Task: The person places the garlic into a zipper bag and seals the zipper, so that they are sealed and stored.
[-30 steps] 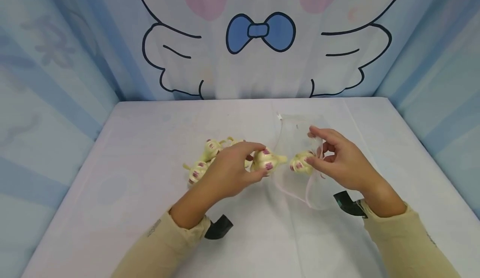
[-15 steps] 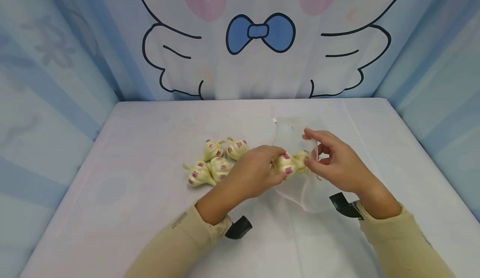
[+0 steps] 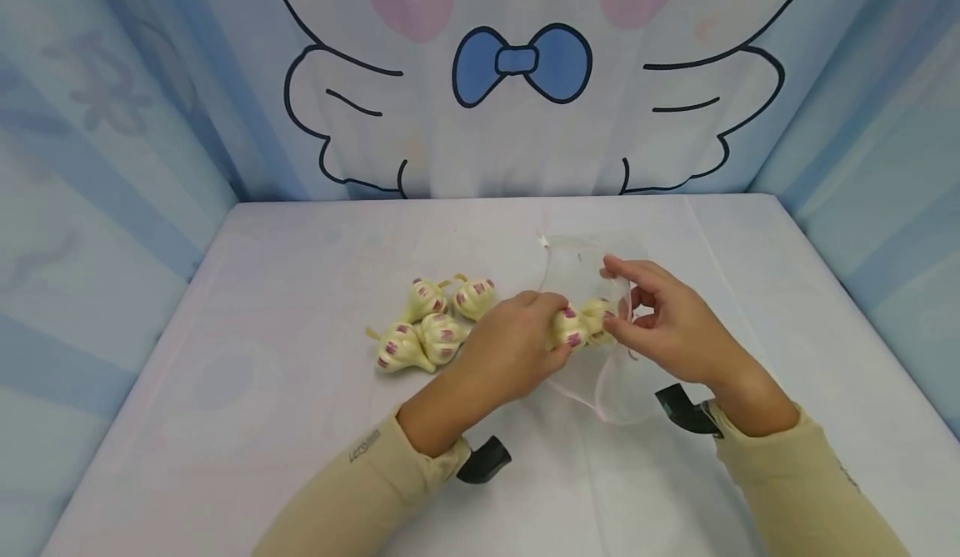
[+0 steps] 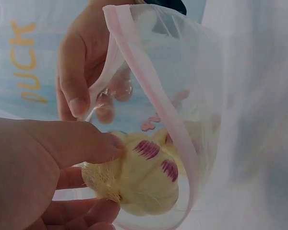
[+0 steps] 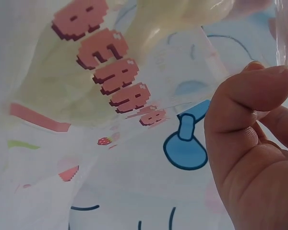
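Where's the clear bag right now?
In the head view, the bag is right of the garlic pile, gripped at its edge by the right hand.

Glossy plastic bag, smooth, apparently matt garlic bulb with rough root tuft

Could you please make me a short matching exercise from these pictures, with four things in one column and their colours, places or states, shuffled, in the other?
Column one
1. left-hand grip
2. right-hand grip
3. loose garlic bulbs
4. bow tie

Column two
A. holding the clear bag
B. blue, on the backdrop
C. pinching a garlic bulb at the bag's opening
D. clustered on the table

Right pairs: 1-C, 2-A, 3-D, 4-B
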